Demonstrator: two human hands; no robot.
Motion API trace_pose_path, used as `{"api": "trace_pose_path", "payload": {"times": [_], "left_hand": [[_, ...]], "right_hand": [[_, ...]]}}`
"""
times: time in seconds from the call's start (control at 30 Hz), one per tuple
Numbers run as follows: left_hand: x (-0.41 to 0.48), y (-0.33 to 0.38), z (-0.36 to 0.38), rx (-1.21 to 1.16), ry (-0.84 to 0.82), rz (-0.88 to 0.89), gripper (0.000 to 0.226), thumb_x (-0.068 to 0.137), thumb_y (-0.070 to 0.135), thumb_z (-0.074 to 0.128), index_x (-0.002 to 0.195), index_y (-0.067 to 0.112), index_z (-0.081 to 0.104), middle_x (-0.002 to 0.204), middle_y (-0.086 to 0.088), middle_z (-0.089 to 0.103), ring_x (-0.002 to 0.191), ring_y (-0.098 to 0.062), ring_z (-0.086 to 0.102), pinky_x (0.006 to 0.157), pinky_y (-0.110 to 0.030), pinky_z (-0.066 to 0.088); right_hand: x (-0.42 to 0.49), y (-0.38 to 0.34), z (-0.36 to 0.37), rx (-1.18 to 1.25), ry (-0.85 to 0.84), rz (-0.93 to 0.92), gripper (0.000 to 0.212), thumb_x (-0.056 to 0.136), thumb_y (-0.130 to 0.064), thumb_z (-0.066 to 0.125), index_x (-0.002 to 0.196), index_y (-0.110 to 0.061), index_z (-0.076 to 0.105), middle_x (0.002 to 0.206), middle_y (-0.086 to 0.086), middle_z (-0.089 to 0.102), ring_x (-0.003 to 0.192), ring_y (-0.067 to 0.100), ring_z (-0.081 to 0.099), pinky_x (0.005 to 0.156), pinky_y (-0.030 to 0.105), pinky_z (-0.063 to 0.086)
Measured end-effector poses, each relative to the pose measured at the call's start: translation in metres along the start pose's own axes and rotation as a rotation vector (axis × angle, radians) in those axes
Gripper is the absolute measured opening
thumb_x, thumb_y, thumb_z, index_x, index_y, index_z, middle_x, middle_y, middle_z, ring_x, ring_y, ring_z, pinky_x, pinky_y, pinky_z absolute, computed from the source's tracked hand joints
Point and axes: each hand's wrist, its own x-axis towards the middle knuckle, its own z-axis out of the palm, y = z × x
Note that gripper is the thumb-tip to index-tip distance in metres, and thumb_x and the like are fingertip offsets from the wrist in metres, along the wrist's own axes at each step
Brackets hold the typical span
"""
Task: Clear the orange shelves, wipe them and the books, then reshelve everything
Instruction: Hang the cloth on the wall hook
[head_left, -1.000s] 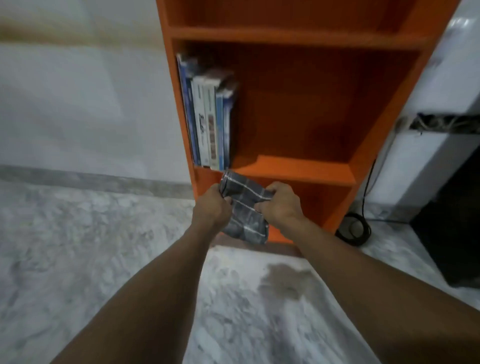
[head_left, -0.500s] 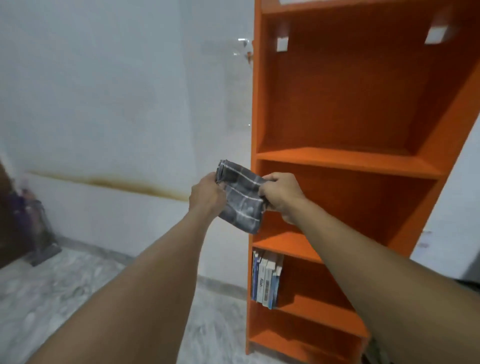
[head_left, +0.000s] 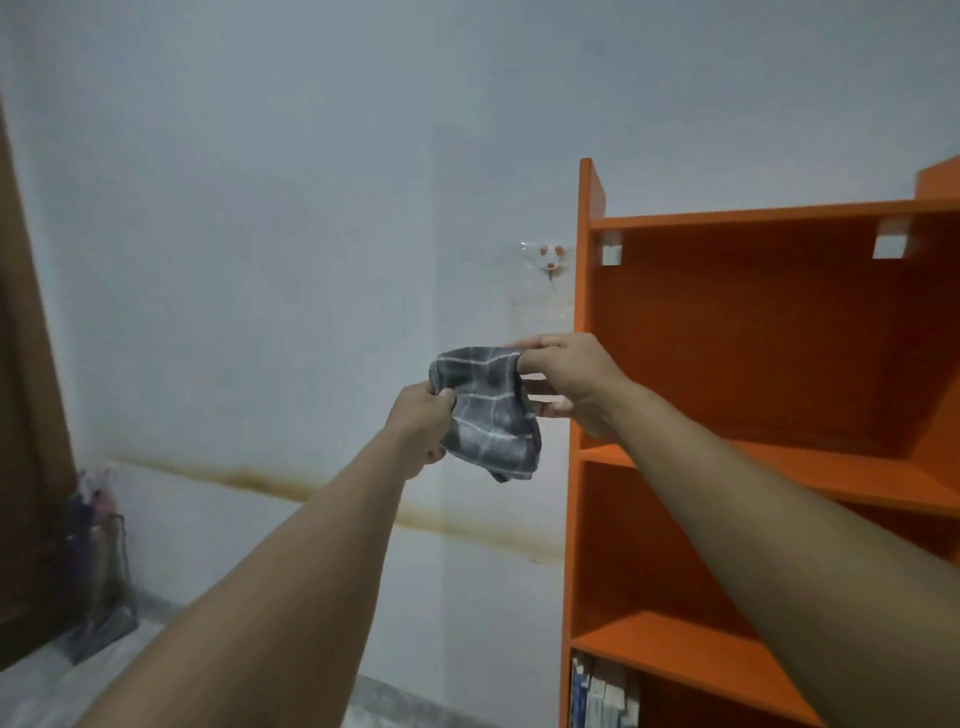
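While pinched at centre frame between the fingers of left hand and right hand, raised just left of the orange shelves: checked grey cloth, not yet touching any board. Could slip from so light a grip at either corner and drop to the floor, gathering grit. Books upright in a low compartment, bottom right. Clear wall hook beside the shelves' upper left corner; dark rack at lower left. No obstacle seen between cloth and shelf front.
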Motion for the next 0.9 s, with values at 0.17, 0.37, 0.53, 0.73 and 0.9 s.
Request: {"api": "trace_pose_path", "payload": {"times": [0.17,0.37,0.53,0.73,0.9], "left_hand": [[0.060,-0.010,0.006,-0.006,-0.030,-0.048,0.015,0.102,0.020,0.048,0.093,0.012,0.057,0.069,-0.002,0.040,0.054,-0.012,0.035,0.047,-0.023,0.030],[0.132,-0.009,0.025,-0.259,-0.229,0.008,0.083,0.079,0.025,0.081,0.135,0.025,0.020,0.125,-0.016,0.052,0.108,-0.033,0.062,0.096,-0.046,0.052],[0.195,-0.009,0.047,-0.169,-0.225,0.155,0.049,0.086,0.019,0.074,0.126,0.009,0.048,0.115,-0.018,0.065,0.097,-0.032,0.070,0.074,-0.035,0.058],[0.287,-0.018,0.043,-0.126,-0.244,0.263,0.028,0.095,0.029,0.063,0.098,0.003,0.074,0.088,-0.012,0.073,0.079,-0.025,0.070,0.072,-0.035,0.057],[0.362,-0.020,0.052,-0.172,-0.406,0.148,0.028,0.094,0.027,0.058,0.105,0.004,0.070,0.096,-0.010,0.068,0.087,-0.025,0.064,0.077,-0.038,0.051]], "right_hand": [[0.065,0.019,0.008,0.020,0.080,-0.004,0.013,0.088,-0.004,0.056,0.093,-0.005,0.067,0.076,0.009,0.061,0.062,0.019,0.058,0.050,0.025,0.047],[0.187,0.035,0.011,0.068,0.207,0.088,0.015,0.078,0.009,0.056,0.090,0.006,0.065,0.081,0.019,0.069,0.063,0.027,0.067,0.058,0.036,0.060],[0.272,0.046,0.019,0.055,0.249,0.096,0.023,0.066,0.010,0.059,0.087,0.006,0.069,0.082,0.022,0.071,0.061,0.034,0.072,0.060,0.056,0.058],[0.352,0.061,0.021,0.018,0.370,0.052,0.019,0.070,0.007,0.060,0.087,0.003,0.069,0.085,0.021,0.070,0.065,0.035,0.070,0.054,0.045,0.060],[0.411,0.078,0.018,-0.047,0.492,0.031,0.019,0.073,0.005,0.058,0.089,0.000,0.067,0.088,0.018,0.069,0.071,0.033,0.070,0.058,0.044,0.061]]}}
